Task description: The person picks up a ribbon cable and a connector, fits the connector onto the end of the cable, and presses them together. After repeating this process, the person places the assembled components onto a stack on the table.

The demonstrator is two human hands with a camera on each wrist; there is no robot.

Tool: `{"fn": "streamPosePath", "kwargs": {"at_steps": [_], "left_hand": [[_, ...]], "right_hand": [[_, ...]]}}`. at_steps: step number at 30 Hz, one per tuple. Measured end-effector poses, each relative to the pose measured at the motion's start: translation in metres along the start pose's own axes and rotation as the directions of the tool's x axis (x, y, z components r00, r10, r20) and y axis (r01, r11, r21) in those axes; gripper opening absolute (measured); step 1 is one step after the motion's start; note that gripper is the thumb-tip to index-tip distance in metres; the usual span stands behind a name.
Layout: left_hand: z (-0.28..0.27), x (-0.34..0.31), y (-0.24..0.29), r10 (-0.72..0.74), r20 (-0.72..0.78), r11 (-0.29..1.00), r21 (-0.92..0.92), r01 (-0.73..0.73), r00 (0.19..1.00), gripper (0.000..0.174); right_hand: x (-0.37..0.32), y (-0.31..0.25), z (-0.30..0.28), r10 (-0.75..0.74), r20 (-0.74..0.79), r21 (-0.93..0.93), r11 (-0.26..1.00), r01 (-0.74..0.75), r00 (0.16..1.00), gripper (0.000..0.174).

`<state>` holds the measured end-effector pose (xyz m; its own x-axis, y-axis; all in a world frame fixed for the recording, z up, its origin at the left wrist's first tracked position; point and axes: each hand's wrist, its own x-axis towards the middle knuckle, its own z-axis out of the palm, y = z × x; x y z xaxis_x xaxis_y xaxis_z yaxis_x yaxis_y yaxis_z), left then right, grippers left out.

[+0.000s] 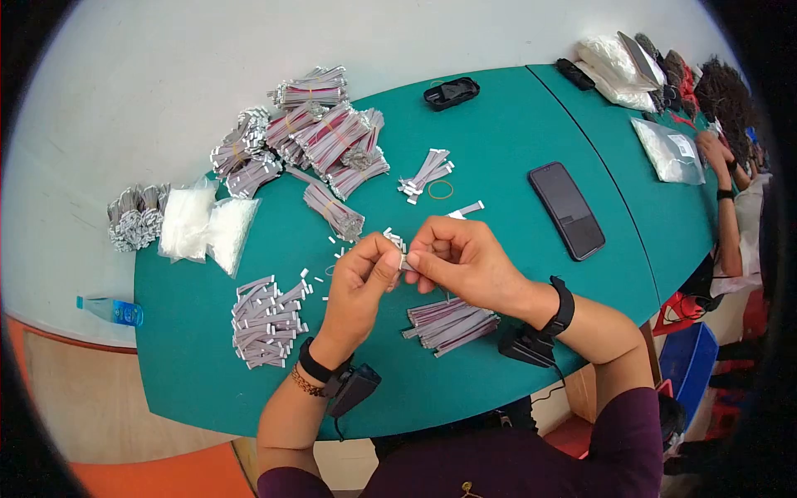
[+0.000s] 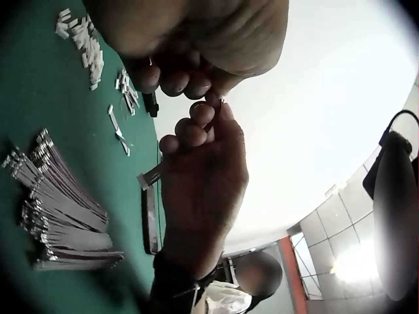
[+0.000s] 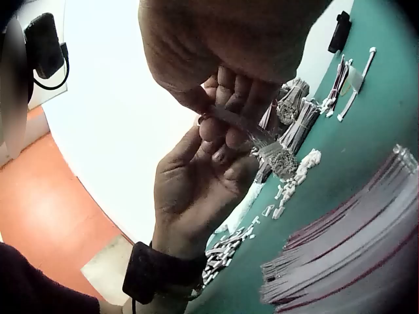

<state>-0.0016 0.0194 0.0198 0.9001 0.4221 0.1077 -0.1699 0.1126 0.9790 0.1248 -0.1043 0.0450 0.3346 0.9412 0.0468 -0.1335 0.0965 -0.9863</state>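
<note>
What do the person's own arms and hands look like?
No gloves! Both the left hand and right hand are bare. Each wrist wears a black strap with a dark, boxy camera and a thin black cable. The left also has a brownish bracelet. The sleeves are dark purple.

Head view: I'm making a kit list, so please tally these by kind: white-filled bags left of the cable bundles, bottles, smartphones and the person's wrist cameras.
White-filled bags: 2
Bottle: 1
Smartphone: 1
Wrist cameras: 2
Total: 6
</note>
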Motion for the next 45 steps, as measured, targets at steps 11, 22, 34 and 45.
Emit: {"fn": "streamPosePath", "kwargs": {"at_steps": [11, 22, 34, 45], "left_hand": [[0.0024, 0.0001, -0.001, -0.001, -0.024, 1.0, -0.014, 0.0, 1.0, 0.023], [0.0027, 0.0, -0.0014, 0.038, -0.035, 0.998, 0.046, -0.036, 0.999, 0.022], [0.0005, -0.0002, -0.0033, 0.04, -0.013, 0.997, 0.064, -0.039, 0.999, 0.022], [0.0022, -0.0001, 0.0013, -0.013, 0.028, 0.997, -0.081, 0.015, 1.0, 0.022]], "right_hand": [[0.0004, 0.0029, 0.0005, -0.019, 0.001, 0.05, 0.999, 0.019, 1.0, 0.011], [0.0007, 0.0049, 0.0021, -0.001, 0.0, 0.037, 0.999, 0.001, 1.0, 0.009], [-0.0002, 0.0052, 0.0016, 0.024, 0.006, 0.074, 0.997, -0.024, 1.0, 0.01], [-0.0012, 0.0032, 0.0029, 0.024, 0.015, 0.089, 0.996, -0.025, 1.0, 0.009]]}}
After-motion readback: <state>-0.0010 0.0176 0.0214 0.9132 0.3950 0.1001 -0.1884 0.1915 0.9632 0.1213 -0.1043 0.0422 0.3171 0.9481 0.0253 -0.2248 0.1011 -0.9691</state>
